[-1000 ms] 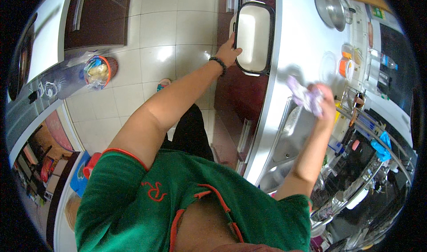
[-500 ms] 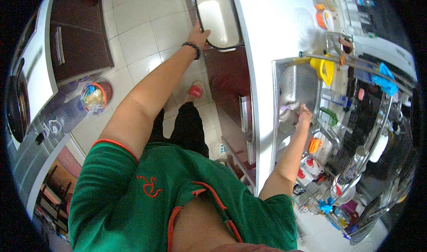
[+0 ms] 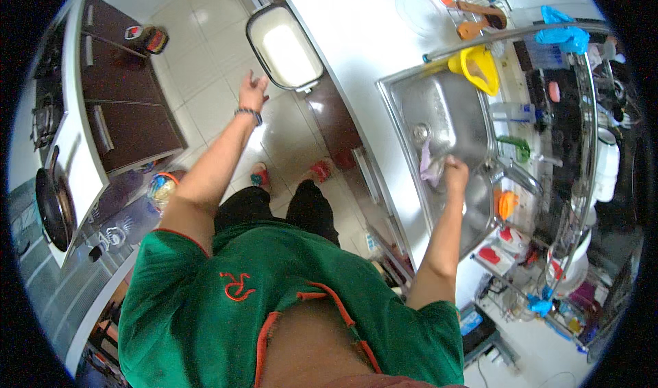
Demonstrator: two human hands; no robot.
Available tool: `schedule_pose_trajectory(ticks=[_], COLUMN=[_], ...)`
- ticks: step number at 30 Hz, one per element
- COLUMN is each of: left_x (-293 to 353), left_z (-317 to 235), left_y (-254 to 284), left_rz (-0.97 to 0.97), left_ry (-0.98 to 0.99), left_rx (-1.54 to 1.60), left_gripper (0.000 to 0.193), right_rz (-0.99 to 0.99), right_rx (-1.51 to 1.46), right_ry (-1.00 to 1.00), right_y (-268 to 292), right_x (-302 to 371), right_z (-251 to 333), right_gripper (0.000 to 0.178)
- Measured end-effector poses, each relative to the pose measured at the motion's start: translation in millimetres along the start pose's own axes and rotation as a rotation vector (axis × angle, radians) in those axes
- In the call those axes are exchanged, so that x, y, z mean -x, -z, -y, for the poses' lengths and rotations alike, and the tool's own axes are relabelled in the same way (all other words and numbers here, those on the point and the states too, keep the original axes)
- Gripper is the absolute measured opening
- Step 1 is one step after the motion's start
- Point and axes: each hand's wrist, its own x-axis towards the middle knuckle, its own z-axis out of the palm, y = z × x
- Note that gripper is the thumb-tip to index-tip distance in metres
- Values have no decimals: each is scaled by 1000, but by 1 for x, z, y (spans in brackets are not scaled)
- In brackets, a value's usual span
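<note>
My left hand point(image 3: 253, 92) is open with its fingers spread. It holds nothing and is just off the near left corner of a white, dark-rimmed bin point(image 3: 258, 47) at the counter's front edge. Over the steel sink point(image 3: 449, 107) on the right, my right hand point(image 3: 456, 173) is closed at the end of a thin, crumpled lilac cloth point(image 3: 428, 165). The cloth hangs by the divide between the two basins. The fingertips are partly hidden, so the grip is hard to see. A faucet point(image 3: 524, 179) stands right of this hand.
A yellow drainer point(image 3: 476, 69) sits on the sink's far corner. Beyond the sink, a metal rack point(image 3: 591, 100) holds kitchenware. At left are a frying pan point(image 3: 55, 210) and a trash bin point(image 3: 162, 189). White counter point(image 3: 356, 52) runs beyond the sink.
My left hand has let go of the bin's rim and drawn back to the left. My right hand remains over the sink with the lilac cloth. The whole view has turned.
</note>
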Motion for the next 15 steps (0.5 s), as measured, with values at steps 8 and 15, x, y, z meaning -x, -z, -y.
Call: schedule_pose_trajectory(ticks=[8, 15], left_x=[169, 184], left_z=[-38, -8], left_y=[-186, -381], left_rz=[890, 1321], left_ry=[-486, -588], left_rx=[-355, -1048], left_gripper=[46, 39], right_rz=[-45, -28], right_rx=[-1351, -723], right_ry=[-224, 90], right_y=[36, 61], right_x=[16, 1], right_z=[22, 3], right_gripper=[21, 29])
